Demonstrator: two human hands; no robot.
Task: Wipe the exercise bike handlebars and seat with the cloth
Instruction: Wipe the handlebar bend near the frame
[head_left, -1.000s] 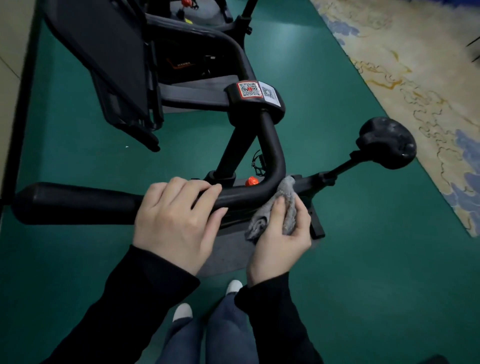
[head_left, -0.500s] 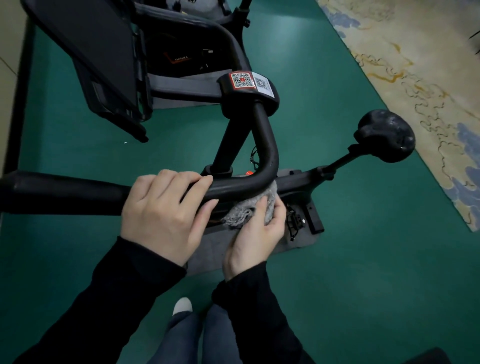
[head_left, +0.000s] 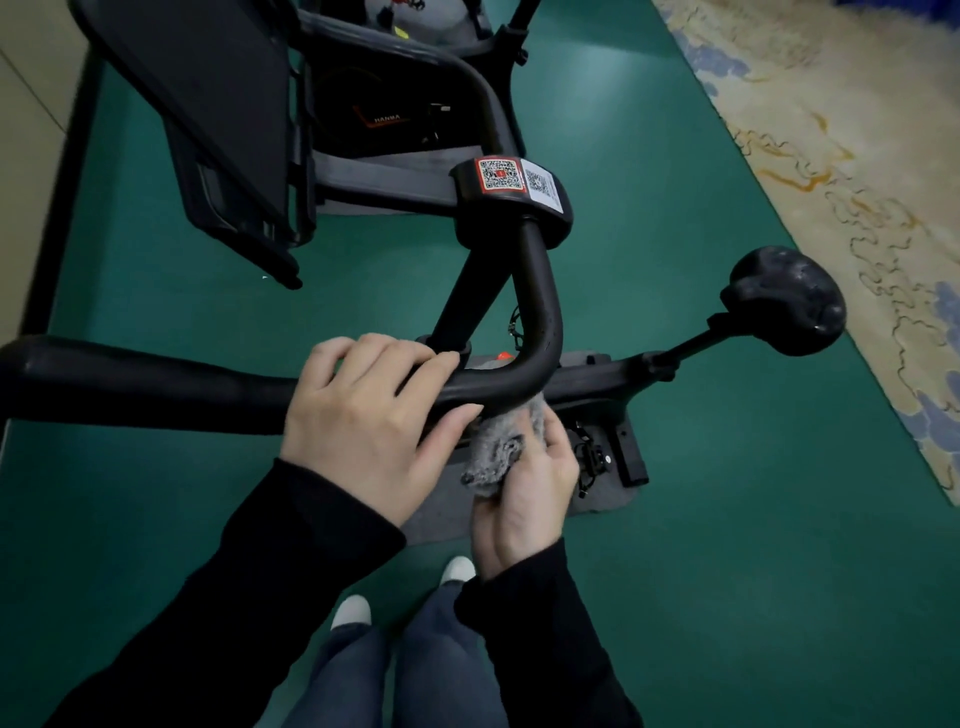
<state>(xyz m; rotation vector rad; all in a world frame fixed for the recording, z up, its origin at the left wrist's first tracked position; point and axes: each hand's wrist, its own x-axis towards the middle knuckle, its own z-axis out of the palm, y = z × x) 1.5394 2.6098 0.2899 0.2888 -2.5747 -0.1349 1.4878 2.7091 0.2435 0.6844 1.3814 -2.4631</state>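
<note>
**A:** What is underfoot?

**B:** A green floor (head_left: 727, 545) fills most of the frame. The exercise bike (head_left: 597, 376) stands on it, seen from above.

**A:** Start at the left edge.

**B:** At upper left a dark flat panel (head_left: 208, 104) tilts at the bike's front. Below it, at mid left, the thick black handlebar (head_left: 130, 384) comes in from the edge toward the centre. There it bends upward to a clamp bearing two QR stickers (head_left: 501, 175).

**A:** And the hands?

**B:** The left hand (head_left: 369, 421), in a black sleeve, grips the handlebar just left of the bend. Its fingers curl over the top and the thumb lies along the near side. Beneath it, at bottom centre, are two white shoes (head_left: 352, 610) and blue trouser legs.

**A:** Where is the cloth?

**B:** The grey cloth (head_left: 498, 452) is bunched at the centre of the frame, just right of that thumb. Its upper end touches the underside of the bend. The right hand (head_left: 524, 499) holds it from below, fingers curled round the wad.

**A:** Further right?

**B:** A pedal (head_left: 592, 460) shows just beside the right hand, lower down on the bike. The black seat (head_left: 784, 301) sits on its post at mid right, well apart from both hands and the cloth. A patterned rug (head_left: 857, 130), cream with blue and gold, runs down the right edge.
</note>
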